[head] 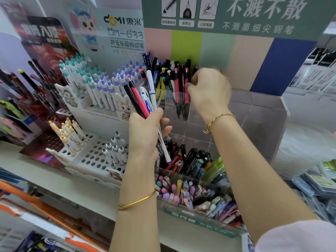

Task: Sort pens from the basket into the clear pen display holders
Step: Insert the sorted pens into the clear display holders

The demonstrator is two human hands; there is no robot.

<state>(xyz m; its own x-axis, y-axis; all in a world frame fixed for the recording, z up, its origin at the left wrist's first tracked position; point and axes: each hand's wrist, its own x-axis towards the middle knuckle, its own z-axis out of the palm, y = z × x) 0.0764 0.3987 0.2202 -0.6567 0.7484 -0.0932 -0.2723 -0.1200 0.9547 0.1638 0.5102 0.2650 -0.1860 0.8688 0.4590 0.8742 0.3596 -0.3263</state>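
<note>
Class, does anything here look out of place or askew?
Yes: the pens in the top-left compartment of the clear holder are mixed colours, leaning at different angles, unlike the even rows in the white rack.

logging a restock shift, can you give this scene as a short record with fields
left hand: grips a bundle of pens, tips down
right hand: fingers curled at the pink pens in the top left compartment; blurred, grip cannot be told
clear holder: tiered, on the shelf in front of the person
middle tier: dark pens
front tier: pastel pens
left of holder: white pen rack, partly filled
</note>
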